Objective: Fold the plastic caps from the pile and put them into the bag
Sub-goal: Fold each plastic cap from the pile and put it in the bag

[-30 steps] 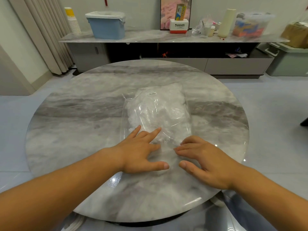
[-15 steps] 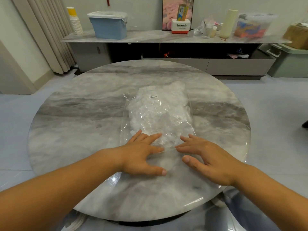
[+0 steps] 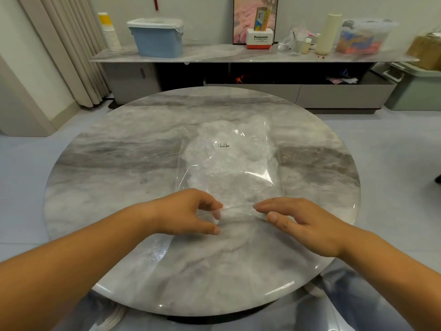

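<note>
A clear plastic bag [image 3: 229, 163] stuffed with crumpled white plastic caps lies in the middle of the round marble table [image 3: 107, 175], a small barcode sticker on top. Its open near edge is lifted a little off the table. My left hand [image 3: 188, 211] pinches that edge at the left with curled fingers and thumb. At the right of the same edge, my right hand [image 3: 293, 218] holds it between its fingertips and thumb. Both hands are at the bag's near end, facing each other.
Behind the table runs a long low sideboard [image 3: 214, 54] with a blue bin [image 3: 156, 37], a stack of paper cups [image 3: 111, 32], a Panasonic box [image 3: 260, 39] and other containers. A curtain [image 3: 66, 48] hangs at the left. A green bin [image 3: 417, 89] stands at the right.
My hands, flat on the bag's near end before, have drawn back slightly and curled, taking hold of the bag's near edge and lifting it.
</note>
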The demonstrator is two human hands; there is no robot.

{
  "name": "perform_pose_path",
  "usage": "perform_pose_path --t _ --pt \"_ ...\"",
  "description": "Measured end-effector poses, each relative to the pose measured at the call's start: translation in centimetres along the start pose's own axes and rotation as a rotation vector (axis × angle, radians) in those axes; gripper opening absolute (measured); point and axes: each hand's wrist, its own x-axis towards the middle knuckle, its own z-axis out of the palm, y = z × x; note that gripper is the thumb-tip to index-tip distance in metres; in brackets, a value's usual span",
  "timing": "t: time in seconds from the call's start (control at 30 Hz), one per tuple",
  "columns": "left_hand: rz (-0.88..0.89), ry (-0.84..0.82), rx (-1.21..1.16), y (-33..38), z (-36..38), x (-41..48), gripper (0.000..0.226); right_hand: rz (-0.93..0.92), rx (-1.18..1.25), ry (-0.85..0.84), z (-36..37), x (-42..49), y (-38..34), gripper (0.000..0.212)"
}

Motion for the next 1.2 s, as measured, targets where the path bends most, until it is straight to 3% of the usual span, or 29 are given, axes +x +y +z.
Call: perform_pose_path --t 0.13,0.3,0.57,0.77,0.9,1.2 --pt "0.025 0.109 0.056 -0.3 -0.2 -0.4 0.007 0.047 0.109 0.004 0.1 0.1 0.5 0.057" --pt "0.081 0.256 0.079 -0.4 -0.1 -1.1 0.013 0.066 0.173 0.007 0.1 0.2 1.2 0.026" --pt "-0.097 0.247 -0.085 -1.1 0.0 -2.6 0.017 0.045 0.201 0.036 0.0 0.4 1.0 0.022" --pt "-0.160 0.314 -0.178 -1.6 0.5 -2.7 0.018 0.085 0.231 0.062 0.5 0.2 1.3 0.033" --pt "-0.200 0.360 -0.233 -2.0 0.7 -2.7 0.019 0.049 0.186 0.175 0.8 0.5 1.7 0.013" --pt "-0.285 0.385 -0.273 -2.3 0.7 -2.8 0.019 0.149 0.236 0.116 0.9 0.4 1.8 0.015"
